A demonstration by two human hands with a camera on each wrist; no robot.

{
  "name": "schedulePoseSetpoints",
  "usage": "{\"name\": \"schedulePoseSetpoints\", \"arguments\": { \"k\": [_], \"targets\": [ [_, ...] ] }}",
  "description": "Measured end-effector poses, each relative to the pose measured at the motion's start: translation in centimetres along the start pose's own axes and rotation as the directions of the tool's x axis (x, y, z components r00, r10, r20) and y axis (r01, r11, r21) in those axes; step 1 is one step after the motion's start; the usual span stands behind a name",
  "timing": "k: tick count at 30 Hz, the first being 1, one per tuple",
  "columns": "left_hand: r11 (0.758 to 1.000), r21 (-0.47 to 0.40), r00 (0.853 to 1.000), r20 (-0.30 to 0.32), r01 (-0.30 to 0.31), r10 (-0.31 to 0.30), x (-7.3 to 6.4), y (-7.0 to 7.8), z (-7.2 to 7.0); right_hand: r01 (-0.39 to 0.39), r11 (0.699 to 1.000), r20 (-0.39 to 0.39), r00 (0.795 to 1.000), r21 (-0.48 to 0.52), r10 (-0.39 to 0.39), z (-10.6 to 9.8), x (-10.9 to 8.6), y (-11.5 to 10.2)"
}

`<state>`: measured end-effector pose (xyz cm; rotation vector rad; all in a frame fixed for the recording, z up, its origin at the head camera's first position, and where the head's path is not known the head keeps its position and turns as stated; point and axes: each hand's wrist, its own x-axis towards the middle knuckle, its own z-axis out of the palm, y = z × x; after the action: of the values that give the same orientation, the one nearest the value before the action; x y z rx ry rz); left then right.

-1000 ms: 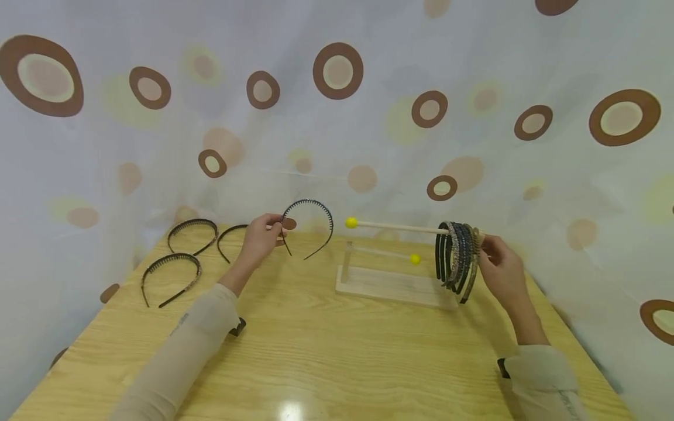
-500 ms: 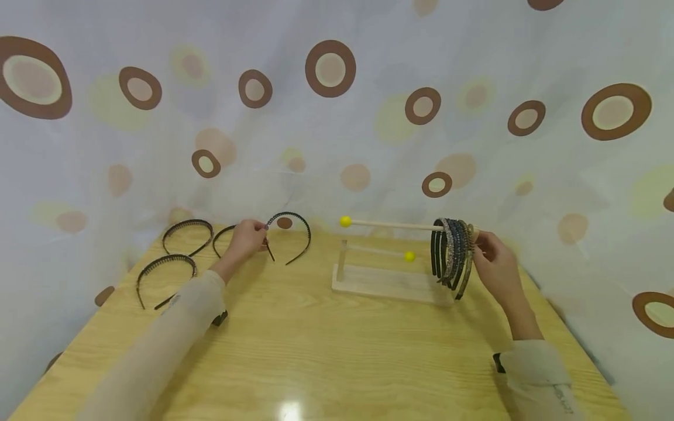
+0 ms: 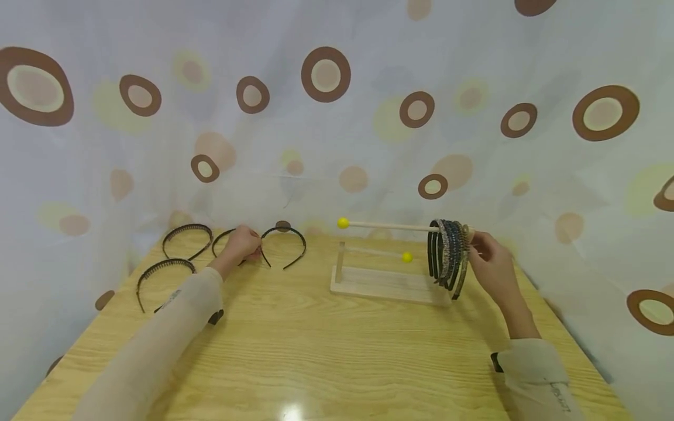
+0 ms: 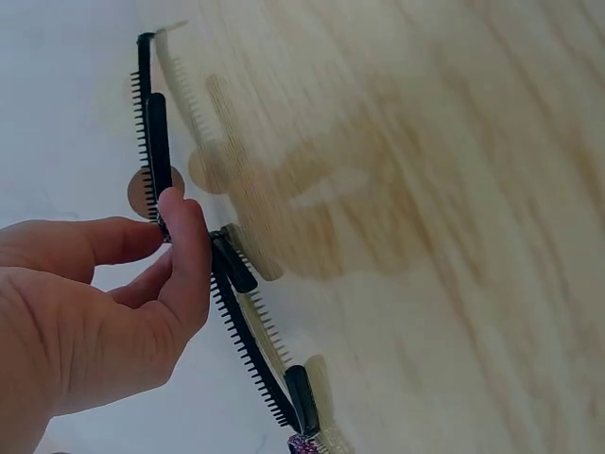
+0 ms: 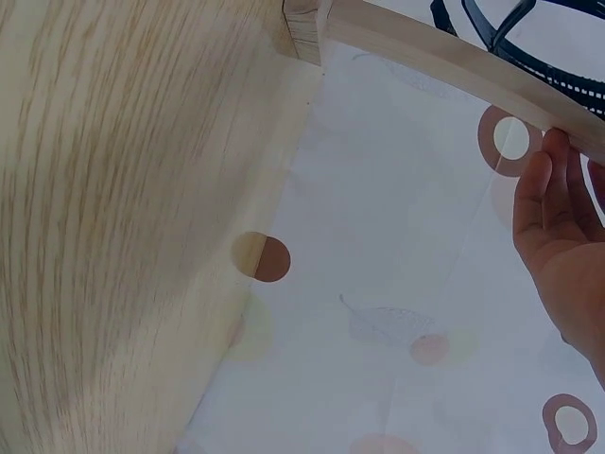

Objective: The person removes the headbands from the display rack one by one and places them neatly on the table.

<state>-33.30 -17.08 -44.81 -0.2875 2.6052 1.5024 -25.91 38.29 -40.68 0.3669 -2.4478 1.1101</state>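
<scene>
My left hand (image 3: 243, 242) pinches one side of a black toothed headband (image 3: 301, 238) at the back of the table. The left wrist view shows that headband (image 4: 144, 104) between thumb and fingers, beside another headband (image 4: 248, 340) lying just below the hand. My right hand (image 3: 492, 266) grips the upright of a wooden stand (image 3: 389, 286) near its top; the right wrist view shows fingertips on the upright (image 5: 425, 52). Several sparkly headbands (image 3: 447, 254) hang bunched on the stand's upper rod, close to the right hand.
Two black toothed headbands, one behind (image 3: 186, 228) and one in front (image 3: 165, 263), lie at the left of the wooden table (image 3: 337, 356). The upper rod ends in a yellow ball (image 3: 343, 223), the lower in another yellow ball (image 3: 407, 257). A patterned sheet (image 3: 368, 146) backs the table.
My left hand has moved left and down with the headband, from beside the stand to the tabletop among the other headbands. The right hand stays at the stand.
</scene>
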Motion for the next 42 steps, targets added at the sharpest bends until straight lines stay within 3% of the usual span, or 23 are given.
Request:
{"name": "schedulePoseSetpoints", "arguments": {
  "k": [4,9,18,21,28,31,34,37,42],
  "targets": [
    [1.0,0.01,1.0,-0.009,-0.002,0.002,0.3,-0.3,0.1,0.002,1.0,0.0,1.0,0.001,-0.002,0.0,0.1,0.0],
    [0.995,0.089,0.999,-0.024,-0.046,0.049,0.4,-0.1,0.1,-0.002,1.0,-0.008,1.0,-0.001,0.002,-0.1,0.1,0.2],
    [0.976,0.193,0.994,-0.012,-0.102,0.107,-0.4,0.6,0.1,-0.002,1.0,-0.012,1.0,-0.016,0.002,-0.1,-0.1,0.4],
    [0.97,0.183,0.987,-0.004,-0.157,0.16,-1.2,1.2,0.2,0.0,1.0,-0.012,1.0,-0.02,0.0,-0.2,-0.1,0.5],
    [0.967,0.019,0.965,0.068,-0.255,0.253,-3.8,3.2,1.6,-0.011,0.999,-0.014,1.0,-0.03,0.011,-0.3,0.0,0.5],
    [0.945,-0.02,0.937,0.125,-0.327,0.327,-5.0,4.1,2.7,-0.016,1.0,-0.006,1.0,-0.021,0.016,-0.3,-0.2,0.4],
    [0.909,-0.04,0.889,0.194,-0.416,0.415,-6.3,5.2,4.3,-0.02,1.0,0.004,1.0,-0.017,0.02,-0.2,-0.3,0.3],
    [0.868,-0.059,0.831,0.265,-0.493,0.49,-7.6,6.3,6.1,-0.028,0.999,0.007,1.0,-0.019,0.028,-0.1,-0.3,0.2],
    [0.799,-0.096,0.722,0.376,-0.593,0.581,-9.8,8.5,9.3,-0.032,0.999,-0.004,0.999,-0.015,0.032,0.2,0.0,0.0]
  ]
}}
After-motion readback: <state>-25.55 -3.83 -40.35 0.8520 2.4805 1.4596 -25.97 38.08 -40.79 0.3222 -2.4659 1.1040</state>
